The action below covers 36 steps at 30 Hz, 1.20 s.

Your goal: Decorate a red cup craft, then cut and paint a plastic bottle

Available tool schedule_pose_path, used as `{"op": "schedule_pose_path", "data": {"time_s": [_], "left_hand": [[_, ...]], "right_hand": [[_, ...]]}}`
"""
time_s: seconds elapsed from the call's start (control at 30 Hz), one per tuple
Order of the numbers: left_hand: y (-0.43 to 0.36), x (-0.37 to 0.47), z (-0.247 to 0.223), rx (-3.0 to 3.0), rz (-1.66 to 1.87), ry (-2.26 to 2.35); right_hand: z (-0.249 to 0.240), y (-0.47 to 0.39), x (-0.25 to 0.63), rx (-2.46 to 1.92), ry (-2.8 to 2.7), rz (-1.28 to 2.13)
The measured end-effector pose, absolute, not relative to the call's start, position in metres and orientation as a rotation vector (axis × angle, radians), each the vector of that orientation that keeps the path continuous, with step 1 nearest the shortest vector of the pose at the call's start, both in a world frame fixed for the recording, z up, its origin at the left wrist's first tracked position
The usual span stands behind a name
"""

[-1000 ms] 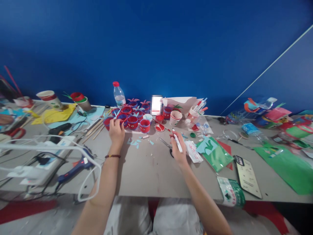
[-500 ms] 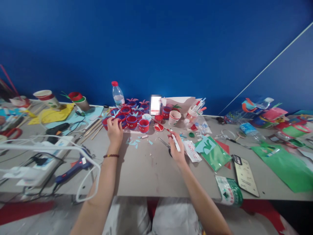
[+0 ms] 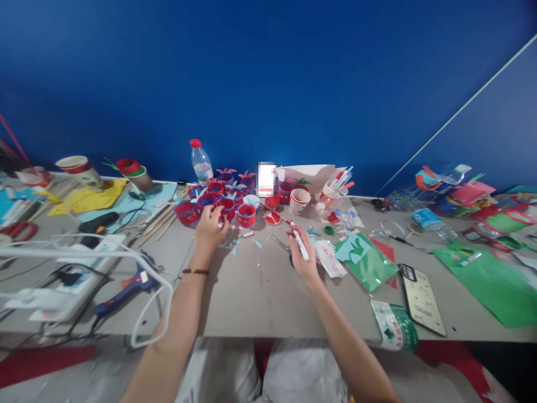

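Observation:
My left hand (image 3: 212,228) is at the front of a cluster of short red cups with blue rims, eyes and paper leaves. Its fingers are curved but apart, just in front of a red cup (image 3: 227,209); whether they touch it I cannot tell. At the cluster's left end stands another red cup (image 3: 187,213). To the right is a leafless red cup (image 3: 246,215). My right hand (image 3: 302,254) grips a white marker (image 3: 301,244), its red tip pointing away from me. Beyond it lies a round red lid or dish (image 3: 272,219).
Blue paper scraps (image 3: 230,246) and a small white cap (image 3: 248,234) lie between my hands. A bottle (image 3: 202,165) stands behind the cups. Glue gun (image 3: 126,291) and white cables (image 3: 163,280) are at left; green packet (image 3: 369,263) and phone (image 3: 423,299) at right.
My left hand has come off the leftmost red cup and moved right, to the front of a cup nearer the middle. The right hand stays in place with the marker.

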<state>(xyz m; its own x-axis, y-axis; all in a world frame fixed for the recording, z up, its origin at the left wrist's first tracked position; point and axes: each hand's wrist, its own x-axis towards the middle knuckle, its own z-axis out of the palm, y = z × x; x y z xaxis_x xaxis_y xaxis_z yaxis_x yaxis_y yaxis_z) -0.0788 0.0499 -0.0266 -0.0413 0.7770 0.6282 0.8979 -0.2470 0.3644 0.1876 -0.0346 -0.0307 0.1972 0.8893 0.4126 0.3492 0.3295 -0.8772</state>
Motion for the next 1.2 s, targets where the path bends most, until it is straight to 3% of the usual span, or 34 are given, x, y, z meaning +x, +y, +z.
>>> {"op": "schedule_pose_path", "data": {"time_s": [0.47, 0.83, 1.2], "left_hand": [[0.0528, -0.0793, -0.0314, -2.109, -1.204, -1.844], [0.0551, -0.0791, -0.0254, -2.071, -1.537, -1.862], [0.0551, -0.0783, -0.0288, -2.056, -1.459, -1.881]], "right_hand": [[-0.0292, -0.0348, 0.1867, -1.228, -1.404, 0.519], [-0.0312, -0.0320, 0.1917, -1.261, -1.381, 0.529], [-0.0287, -0.0334, 0.1894, -1.256, -1.408, 0.513]]}}
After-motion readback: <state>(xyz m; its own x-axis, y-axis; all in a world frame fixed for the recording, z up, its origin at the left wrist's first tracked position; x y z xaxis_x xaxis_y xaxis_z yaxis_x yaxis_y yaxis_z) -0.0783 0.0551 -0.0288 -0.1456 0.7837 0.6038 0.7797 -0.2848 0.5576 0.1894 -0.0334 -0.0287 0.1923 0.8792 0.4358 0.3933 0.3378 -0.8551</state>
